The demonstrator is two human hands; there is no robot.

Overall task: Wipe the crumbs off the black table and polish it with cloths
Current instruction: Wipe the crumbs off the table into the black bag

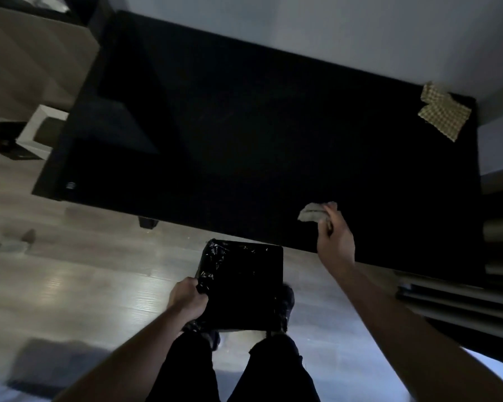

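R hand (335, 236) grips crumpled cloth (312, 213) on glossy black table (244, 134).

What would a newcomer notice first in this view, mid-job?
The big black table fills the middle of the view. The right hand grips a crumpled grey cloth near the table's near edge. Below that edge, the left hand holds the rim of a bin lined with a black bag. A checked yellow cloth lies alone at the far right corner.
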